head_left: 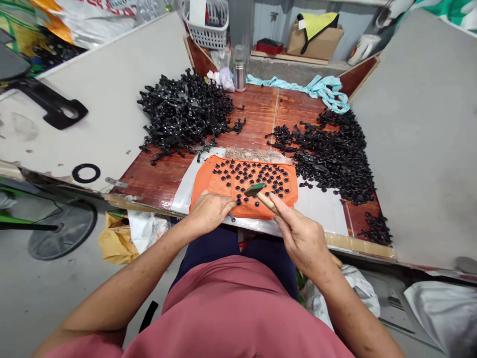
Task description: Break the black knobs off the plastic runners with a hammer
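An orange pad [208, 186] lies at the near edge of a wooden table, dotted with several small black caps [253, 175]. My right hand [300, 233] is closed around the wooden handle of a small hammer [257, 191], whose dark head hovers over the pad's near side. My left hand [209, 211] rests on the pad's near left corner, fingers curled in a pinch; a thin dark pin [232, 217] sticks out below them.
A heap of black plastic sprues [182, 109] lies at the back left, a spread of loose black parts [335, 154] at the right. A steel flask [239, 73], turquoise cloth [324, 89] and white basket [208, 25] stand behind. Grey boards flank the table [160, 174].
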Tool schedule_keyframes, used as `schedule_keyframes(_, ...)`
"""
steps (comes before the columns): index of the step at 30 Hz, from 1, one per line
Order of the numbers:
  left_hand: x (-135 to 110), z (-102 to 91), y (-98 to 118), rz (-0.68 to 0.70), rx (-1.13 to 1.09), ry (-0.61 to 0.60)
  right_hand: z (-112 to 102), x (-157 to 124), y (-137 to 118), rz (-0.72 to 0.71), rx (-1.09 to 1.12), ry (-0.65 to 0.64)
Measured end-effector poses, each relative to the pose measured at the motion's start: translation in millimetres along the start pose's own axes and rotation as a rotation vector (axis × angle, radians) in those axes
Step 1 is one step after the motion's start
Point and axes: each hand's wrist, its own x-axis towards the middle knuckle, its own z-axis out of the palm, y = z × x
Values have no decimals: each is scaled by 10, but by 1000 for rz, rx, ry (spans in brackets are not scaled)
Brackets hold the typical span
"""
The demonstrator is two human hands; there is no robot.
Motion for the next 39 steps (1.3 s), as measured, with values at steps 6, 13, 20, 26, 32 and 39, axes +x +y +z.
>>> schedule_keyframes(6, -23, 66, -42, -6, 4, 24, 231, 54, 52, -34, -203, -47)
schedule_keyframes(13, -14, 84, -36, 0, -25, 14, 322, 69, 39, -29, -293, -125)
schedule_keyframes(20, -272, -170, -39, -133, -321, 113, 228, 10, 135, 34, 179, -2)
schedule_keyframes(26, -294, -213, -78, -11, -366, 203, 225, -198, 289, 154, 315, 1)
schedule_keyframes(32, -63, -77, 21, -231, -63, 135, 274, -327, 322, 199, 296, -2)
schedule_keyframes(39, 15, -55, 152, -338, 136, 32, 296, -321, 312, 171, 243, 3)
